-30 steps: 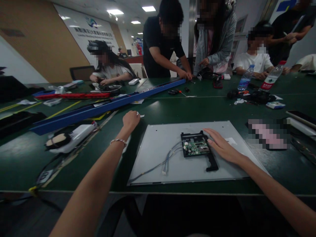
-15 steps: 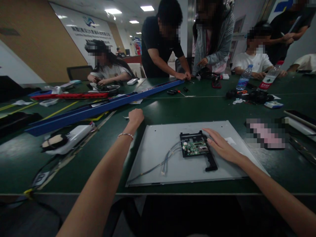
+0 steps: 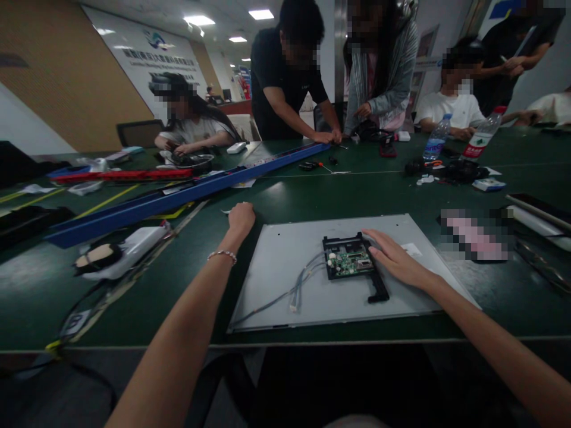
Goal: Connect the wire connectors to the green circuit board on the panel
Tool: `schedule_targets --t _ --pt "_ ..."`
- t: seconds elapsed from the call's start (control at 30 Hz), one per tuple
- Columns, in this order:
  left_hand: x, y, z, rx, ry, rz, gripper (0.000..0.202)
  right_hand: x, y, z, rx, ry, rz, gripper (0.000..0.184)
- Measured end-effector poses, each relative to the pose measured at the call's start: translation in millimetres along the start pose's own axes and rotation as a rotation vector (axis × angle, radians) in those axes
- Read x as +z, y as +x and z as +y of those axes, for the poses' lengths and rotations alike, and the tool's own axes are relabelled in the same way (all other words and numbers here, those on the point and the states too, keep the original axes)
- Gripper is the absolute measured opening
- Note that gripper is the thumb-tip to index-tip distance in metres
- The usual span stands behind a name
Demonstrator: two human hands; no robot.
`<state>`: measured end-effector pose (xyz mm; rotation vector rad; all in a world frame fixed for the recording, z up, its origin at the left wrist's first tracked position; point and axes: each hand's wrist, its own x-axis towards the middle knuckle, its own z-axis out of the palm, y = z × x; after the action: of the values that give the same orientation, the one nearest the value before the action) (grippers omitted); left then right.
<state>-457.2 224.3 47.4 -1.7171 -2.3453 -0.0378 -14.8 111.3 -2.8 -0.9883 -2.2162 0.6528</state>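
A flat grey-white panel lies on the green table in front of me. On it sits a black plastic frame with a green circuit board, and thin grey cables run from its left side. My right hand rests over the panel with its fingers stretched out, the fingertips at the frame's right edge. Left of the panel's far corner, my left hand is closed, and its fingertips are turned away from view. A small pale strip shows beside it; I cannot tell whether the hand holds it.
A long blue rail crosses the table, with a red bar behind it. A white device lies at left. A pink-backed phone is at right. Bottles and black-handled tools stand or lie farther back. Other people work across the table.
My left hand has come slightly nearer to me, still closed. My right hand stays at the frame's edge. The whole view has shifted a little.
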Motion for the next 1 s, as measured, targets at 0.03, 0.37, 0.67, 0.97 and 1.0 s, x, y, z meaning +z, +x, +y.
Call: schedule_targets --t 0.03,0.37,0.67,0.97,1.0 --pt "-2.3 -1.5 0.5 -0.003 -0.007 0.002 0.037 -0.1 0.0 -0.4 0.000 0.001 -0.001 0.052" --pt "-53.0 -73.1 107.3 0.564 -0.101 0.053 0.036 0.5 0.0 0.8 -0.012 0.003 0.007 0.052" --pt "-72.6 -146.6 194.1 0.950 -0.109 0.079 0.021 4.3 1.9 4.3 -0.045 0.016 0.062 0.052" --pt "-52.3 -149.9 201.3 0.834 -0.267 0.054 0.025 5.9 3.9 9.2 -0.053 0.027 0.056 0.050" --pt "-52.0 -149.4 200.1 0.831 -0.299 0.040 0.024 5.6 4.0 9.1 -0.057 0.027 0.052 0.050"
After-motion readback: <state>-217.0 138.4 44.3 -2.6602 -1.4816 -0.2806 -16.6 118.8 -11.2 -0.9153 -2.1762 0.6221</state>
